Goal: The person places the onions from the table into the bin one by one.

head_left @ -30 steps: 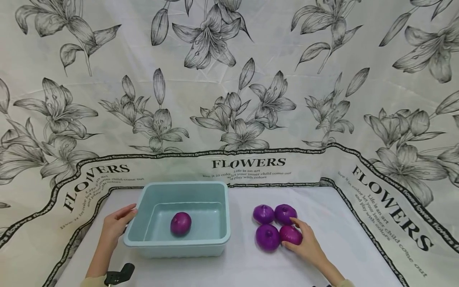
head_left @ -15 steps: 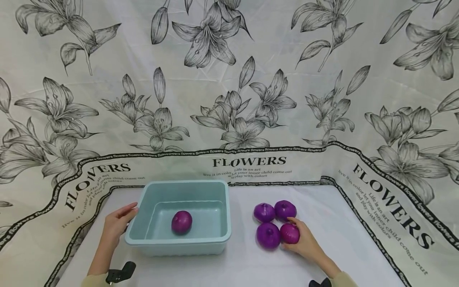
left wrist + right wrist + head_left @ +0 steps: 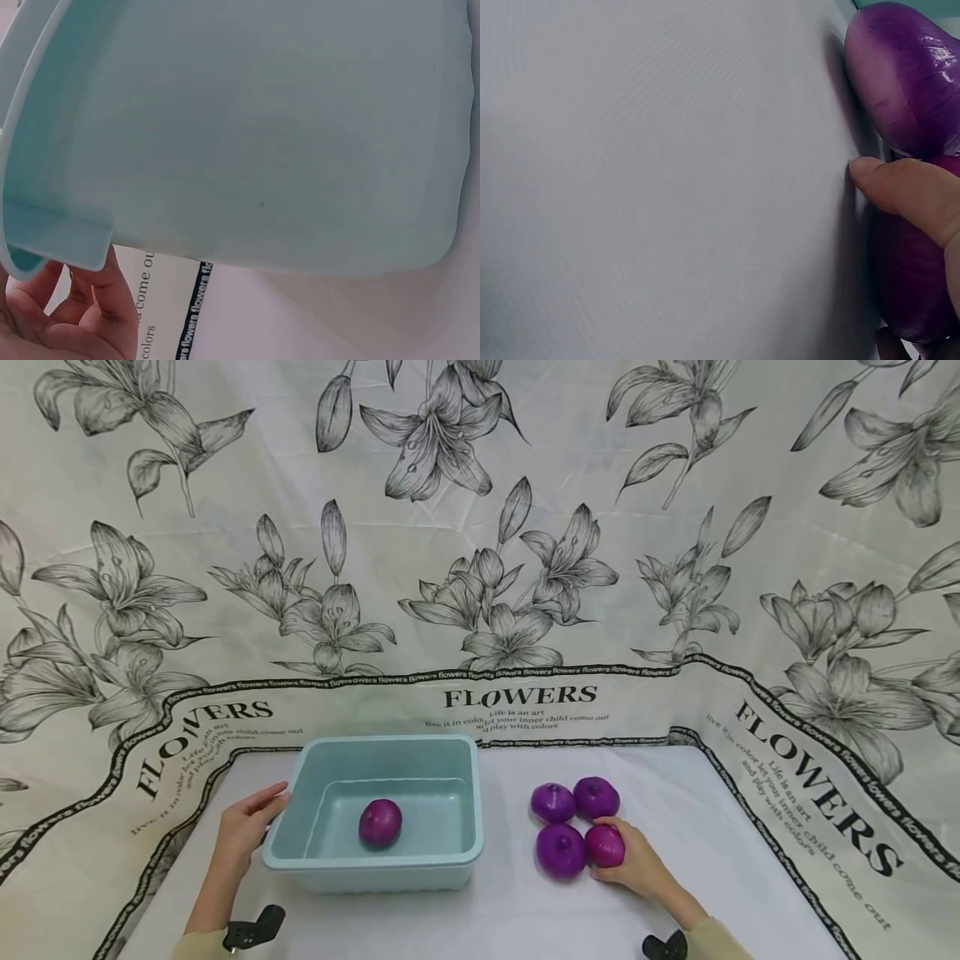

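In the head view my left hand (image 3: 242,828) grips the left rim of a pale blue-green plastic tub (image 3: 371,864). The left wrist view shows fingers (image 3: 112,296) curled under the lip of that rim. One red onion (image 3: 380,823) lies inside the tub. At the right, my right hand (image 3: 636,863) holds another onion (image 3: 604,846) from its right side, the thumb in front and the fingers behind. This onion rests on the table, close against a larger purple onion (image 3: 561,852). The right wrist view shows the thumb (image 3: 911,191) laid across the held onion (image 3: 911,277).
Two more purple onions, a left one (image 3: 552,802) and a right one (image 3: 596,797), sit just behind the held one. White cloth (image 3: 510,910) covers the table. A flower-printed curtain (image 3: 480,568) with black lettering surrounds the back and sides.
My right hand has closed in around the front right onion, which has shifted slightly left towards its neighbour. The left hand and tub have stayed in place.
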`<state>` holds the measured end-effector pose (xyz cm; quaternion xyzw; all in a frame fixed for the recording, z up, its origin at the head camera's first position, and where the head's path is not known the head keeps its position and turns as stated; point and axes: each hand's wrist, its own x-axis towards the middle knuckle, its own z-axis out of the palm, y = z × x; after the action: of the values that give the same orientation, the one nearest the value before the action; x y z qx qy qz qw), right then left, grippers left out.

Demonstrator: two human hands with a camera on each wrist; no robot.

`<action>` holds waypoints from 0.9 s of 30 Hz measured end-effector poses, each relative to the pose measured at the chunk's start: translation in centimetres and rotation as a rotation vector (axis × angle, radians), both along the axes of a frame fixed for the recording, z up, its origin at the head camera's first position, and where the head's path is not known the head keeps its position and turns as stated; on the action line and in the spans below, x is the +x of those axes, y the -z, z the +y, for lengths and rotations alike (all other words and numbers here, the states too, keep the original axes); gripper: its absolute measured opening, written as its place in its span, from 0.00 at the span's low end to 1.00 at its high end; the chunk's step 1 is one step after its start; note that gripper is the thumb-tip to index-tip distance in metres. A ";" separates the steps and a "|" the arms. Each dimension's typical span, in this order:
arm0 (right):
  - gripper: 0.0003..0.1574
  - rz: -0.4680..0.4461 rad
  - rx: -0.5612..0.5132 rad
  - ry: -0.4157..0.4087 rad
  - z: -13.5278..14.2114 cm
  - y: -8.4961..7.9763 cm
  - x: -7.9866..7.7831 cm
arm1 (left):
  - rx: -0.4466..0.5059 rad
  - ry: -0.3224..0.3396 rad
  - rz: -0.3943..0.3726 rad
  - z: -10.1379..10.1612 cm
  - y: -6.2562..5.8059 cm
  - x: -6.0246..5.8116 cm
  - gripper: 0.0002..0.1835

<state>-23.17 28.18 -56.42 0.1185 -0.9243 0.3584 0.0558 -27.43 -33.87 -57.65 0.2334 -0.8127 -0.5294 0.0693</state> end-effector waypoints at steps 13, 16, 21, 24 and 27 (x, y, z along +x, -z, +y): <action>0.52 0.013 0.009 -0.061 1.0 -0.4 0.3 | -0.007 -0.017 0.011 -0.7 1.1 -0.7 0.38; 0.53 0.034 0.005 -0.056 1.1 -0.2 0.0 | -0.015 -0.030 0.019 -1.0 1.2 -0.9 0.38; 0.55 0.015 -0.014 -0.044 0.9 -0.1 -0.4 | -0.034 -0.037 0.033 -1.5 1.1 -1.0 0.38; 0.56 -0.013 -0.016 -0.051 1.1 -0.1 -0.1 | -0.030 -0.029 0.028 -1.2 0.8 -0.8 0.38; 0.56 -0.042 -0.015 -0.047 1.5 -0.1 0.4 | -0.015 -0.006 0.019 -0.5 0.3 -0.6 0.38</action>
<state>-22.79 29.67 -56.33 0.1322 -0.9196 0.3688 0.0291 -28.08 -34.42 -57.97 0.2304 -0.8152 -0.5253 0.0801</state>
